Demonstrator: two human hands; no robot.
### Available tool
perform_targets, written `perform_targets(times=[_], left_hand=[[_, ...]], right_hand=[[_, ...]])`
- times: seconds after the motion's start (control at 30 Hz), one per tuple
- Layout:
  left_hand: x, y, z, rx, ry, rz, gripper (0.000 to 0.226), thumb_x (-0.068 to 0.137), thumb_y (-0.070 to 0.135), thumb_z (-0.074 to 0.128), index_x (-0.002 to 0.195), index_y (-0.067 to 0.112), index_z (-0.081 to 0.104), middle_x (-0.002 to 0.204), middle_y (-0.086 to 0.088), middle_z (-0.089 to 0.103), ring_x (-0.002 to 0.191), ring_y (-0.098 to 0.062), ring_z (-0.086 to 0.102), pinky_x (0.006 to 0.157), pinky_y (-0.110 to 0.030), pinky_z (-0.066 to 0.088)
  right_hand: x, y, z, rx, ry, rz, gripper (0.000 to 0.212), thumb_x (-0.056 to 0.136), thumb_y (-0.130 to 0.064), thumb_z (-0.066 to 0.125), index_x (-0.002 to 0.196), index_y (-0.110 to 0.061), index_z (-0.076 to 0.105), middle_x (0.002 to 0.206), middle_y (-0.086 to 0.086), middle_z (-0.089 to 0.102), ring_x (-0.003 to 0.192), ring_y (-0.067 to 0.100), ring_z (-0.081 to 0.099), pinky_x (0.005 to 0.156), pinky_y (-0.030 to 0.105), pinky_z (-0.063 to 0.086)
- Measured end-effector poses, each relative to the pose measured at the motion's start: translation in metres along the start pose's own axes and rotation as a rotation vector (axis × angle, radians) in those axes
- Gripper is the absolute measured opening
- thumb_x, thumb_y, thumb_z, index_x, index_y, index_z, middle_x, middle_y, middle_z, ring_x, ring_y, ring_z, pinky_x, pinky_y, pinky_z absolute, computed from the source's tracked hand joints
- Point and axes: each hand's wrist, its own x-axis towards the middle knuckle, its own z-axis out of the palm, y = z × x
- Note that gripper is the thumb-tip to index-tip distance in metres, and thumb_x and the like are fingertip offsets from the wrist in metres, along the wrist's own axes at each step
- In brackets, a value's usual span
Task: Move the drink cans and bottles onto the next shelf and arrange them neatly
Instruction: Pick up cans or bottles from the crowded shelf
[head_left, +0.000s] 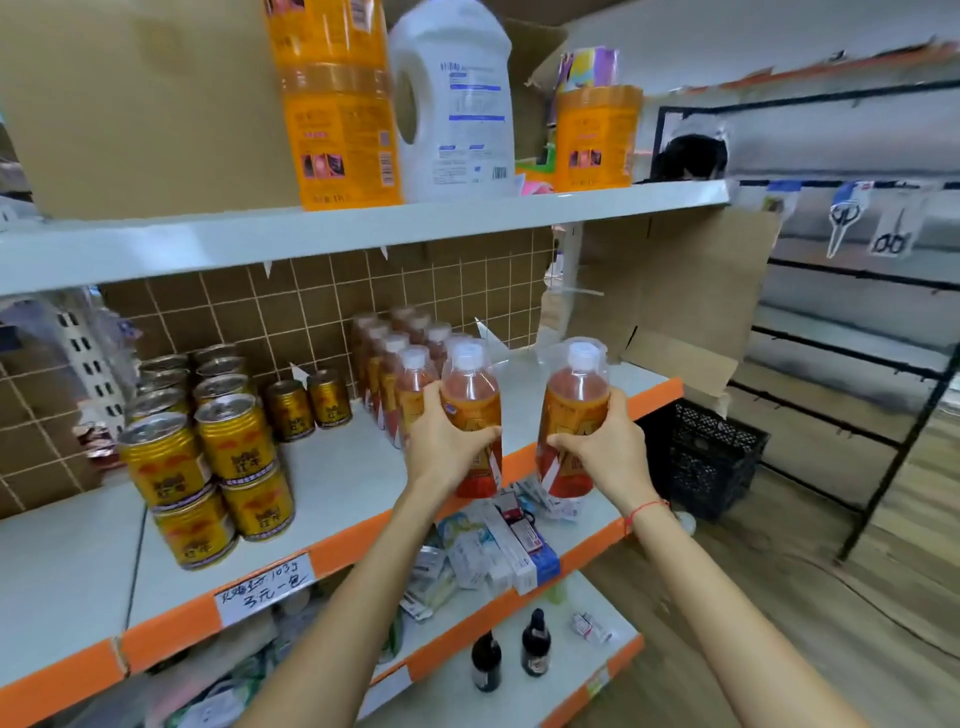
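My left hand (441, 441) grips an orange drink bottle (470, 395) with a white cap, held upright at the front of the white shelf (337, 483). My right hand (608, 447) grips a second, like bottle (574, 400) just right of it, over the shelf's orange front edge. Behind the left bottle stand two rows of several like bottles (400, 358). Gold drink cans (208, 447) are stacked two high at the shelf's left, with two single cans (309, 402) behind them.
Above is a shelf with a cardboard box (145, 104), orange bottles and a white jug (452, 104). Below lie small boxes (493, 551) and two dark bottles (511, 649). A black crate (711, 457) sits on the floor at right, by a black wire rack (852, 353).
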Motion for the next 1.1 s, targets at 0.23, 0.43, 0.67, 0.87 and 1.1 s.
perform_targets(times=[0.23,0.43,0.67,0.87,1.1], left_hand=[[0.039,0.009,0.051,-0.015,-0.026,-0.041,0.075,0.07,0.032,0.082,0.13,0.019,0.038,0.114,0.0,0.059,0.1,-0.018,0.058,0.076,-0.027,0.045],[0.072,0.015,0.105,-0.006,0.057,-0.097,0.079,0.066,0.036,0.084,0.129,0.021,0.039,0.112,-0.002,0.063,0.099,-0.019,0.061,0.08,-0.033,0.051],[0.103,0.023,0.158,0.034,0.203,-0.202,0.081,0.066,0.036,0.083,0.13,0.021,0.037,0.113,-0.004,0.062,0.104,-0.025,0.061,0.088,-0.042,0.052],[0.125,0.017,0.176,0.084,0.282,-0.284,0.073,0.068,0.034,0.082,0.125,0.02,0.04,0.112,-0.004,0.063,0.102,-0.024,0.062,0.085,-0.037,0.052],[0.157,-0.006,0.179,0.126,0.334,-0.296,0.073,0.069,0.029,0.081,0.127,0.016,0.038,0.111,-0.006,0.064,0.099,-0.025,0.063,0.086,-0.037,0.051]], right_hand=[[0.058,0.025,-0.008,0.019,-0.032,0.01,0.071,0.071,-0.02,0.081,0.128,-0.016,0.038,0.103,0.001,0.056,0.088,0.018,0.054,0.074,0.03,0.046],[0.126,0.055,-0.009,0.025,-0.13,-0.035,0.071,0.069,-0.021,0.082,0.125,-0.018,0.04,0.108,0.006,0.062,0.096,0.025,0.06,0.081,0.036,0.051],[0.202,0.084,-0.009,0.04,-0.292,-0.105,0.07,0.068,-0.019,0.082,0.124,-0.018,0.041,0.112,0.006,0.061,0.1,0.024,0.058,0.081,0.03,0.046],[0.241,0.094,0.01,0.071,-0.39,-0.11,0.063,0.069,-0.019,0.081,0.119,-0.018,0.042,0.111,0.006,0.061,0.101,0.027,0.06,0.082,0.033,0.047],[0.271,0.096,0.042,0.105,-0.459,-0.132,0.065,0.072,-0.012,0.08,0.124,-0.014,0.041,0.111,0.005,0.058,0.092,0.017,0.053,0.079,0.027,0.043]])
